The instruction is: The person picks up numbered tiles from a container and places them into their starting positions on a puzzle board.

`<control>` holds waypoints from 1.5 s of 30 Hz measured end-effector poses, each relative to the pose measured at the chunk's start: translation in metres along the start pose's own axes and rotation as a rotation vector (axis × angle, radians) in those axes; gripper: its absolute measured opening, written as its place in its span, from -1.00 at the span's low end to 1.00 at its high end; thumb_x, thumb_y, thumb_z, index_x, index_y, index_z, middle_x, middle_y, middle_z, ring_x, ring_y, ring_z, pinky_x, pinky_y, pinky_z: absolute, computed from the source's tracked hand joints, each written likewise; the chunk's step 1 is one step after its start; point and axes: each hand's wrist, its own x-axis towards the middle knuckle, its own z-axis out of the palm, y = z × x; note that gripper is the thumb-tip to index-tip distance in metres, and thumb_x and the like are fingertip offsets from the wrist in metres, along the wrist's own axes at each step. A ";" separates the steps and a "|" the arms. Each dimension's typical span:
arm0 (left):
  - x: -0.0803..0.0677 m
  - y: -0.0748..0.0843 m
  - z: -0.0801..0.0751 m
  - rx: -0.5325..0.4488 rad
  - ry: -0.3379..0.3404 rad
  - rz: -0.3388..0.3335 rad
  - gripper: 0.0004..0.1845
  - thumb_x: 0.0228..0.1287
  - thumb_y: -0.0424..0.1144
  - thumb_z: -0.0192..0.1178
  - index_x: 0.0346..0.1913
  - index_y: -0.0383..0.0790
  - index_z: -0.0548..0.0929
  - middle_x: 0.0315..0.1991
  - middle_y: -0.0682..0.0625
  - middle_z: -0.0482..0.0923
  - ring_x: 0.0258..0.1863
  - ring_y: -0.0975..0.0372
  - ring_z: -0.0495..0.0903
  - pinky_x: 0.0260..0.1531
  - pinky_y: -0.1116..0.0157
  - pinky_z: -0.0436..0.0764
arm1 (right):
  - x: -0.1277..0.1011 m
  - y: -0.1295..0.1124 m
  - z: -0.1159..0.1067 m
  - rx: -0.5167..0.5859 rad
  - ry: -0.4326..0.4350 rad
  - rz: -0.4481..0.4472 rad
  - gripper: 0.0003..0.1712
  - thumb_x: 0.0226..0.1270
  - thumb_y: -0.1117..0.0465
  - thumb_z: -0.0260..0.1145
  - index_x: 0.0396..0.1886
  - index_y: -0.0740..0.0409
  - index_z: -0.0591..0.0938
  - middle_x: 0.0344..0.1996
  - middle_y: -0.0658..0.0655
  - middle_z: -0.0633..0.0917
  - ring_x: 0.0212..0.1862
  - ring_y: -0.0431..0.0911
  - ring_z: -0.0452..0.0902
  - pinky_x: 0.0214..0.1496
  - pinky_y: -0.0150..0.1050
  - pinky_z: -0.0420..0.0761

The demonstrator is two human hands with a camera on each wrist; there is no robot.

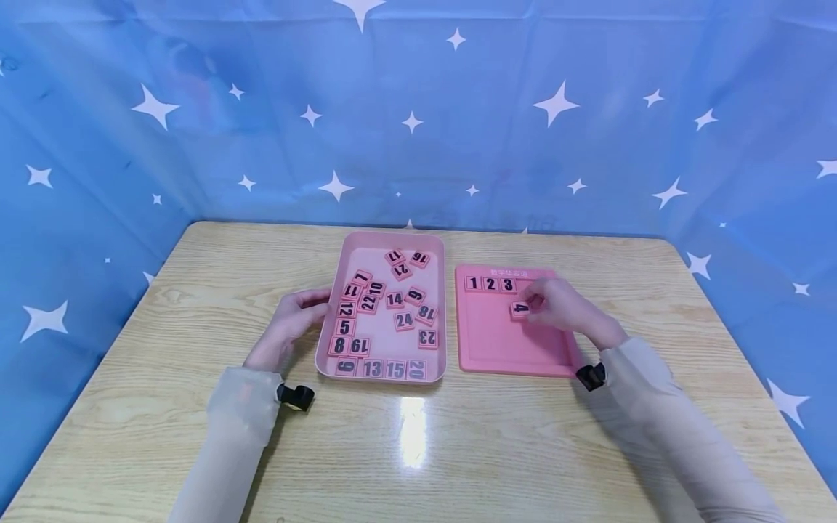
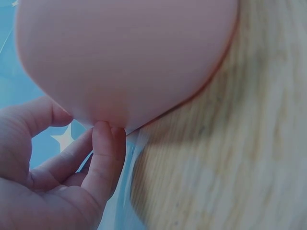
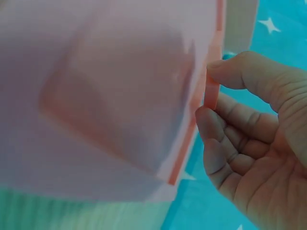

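Between thumb and fingertips, my right hand pinches a small pink number tile marked 4, turned sideways. The hand is over a square pink puzzle board. Tiles 1, 2 and 3 sit in a row at the board's top left. In the right wrist view, the pinched tile shows edge-on. My left hand holds the left side of a pink tray; in the left wrist view its bent fingers touch the tray's outside.
Several loose number tiles lie in the tray at various angles, such as 24 and 14. Both tray and board stand on a wooden table. A blue starred cloth hangs behind it.
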 end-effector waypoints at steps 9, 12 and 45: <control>0.000 -0.001 -0.001 0.005 0.003 0.000 -0.53 0.22 -0.44 0.11 0.21 -0.47 0.42 0.16 -0.36 0.42 -0.31 0.43 0.52 -0.25 0.51 0.54 | -0.006 0.007 0.004 -0.076 -0.007 -0.047 -0.72 -0.10 0.43 0.48 -0.31 0.41 0.66 -0.44 0.14 0.67 -0.41 -0.07 0.55 -0.34 -0.25 0.58; 0.000 -0.001 -0.001 0.001 0.005 -0.001 -0.53 0.21 -0.45 0.11 0.21 -0.48 0.42 0.15 -0.36 0.43 -0.32 0.44 0.52 -0.26 0.51 0.54 | -0.006 0.003 0.004 -0.095 -0.004 0.016 -0.72 -0.07 0.37 0.48 -0.33 0.40 0.63 -0.47 0.13 0.64 -0.42 -0.08 0.51 -0.33 -0.21 0.55; 0.001 -0.002 -0.002 -0.011 0.000 0.016 -0.53 0.21 -0.46 0.10 0.20 -0.49 0.42 0.13 -0.38 0.44 -0.34 0.44 0.52 -0.28 0.51 0.54 | 0.009 0.013 0.000 -0.115 0.060 0.268 -0.74 0.08 0.42 0.34 -0.24 0.52 0.60 -0.44 0.31 0.66 -0.32 0.13 0.58 -0.23 -0.01 0.58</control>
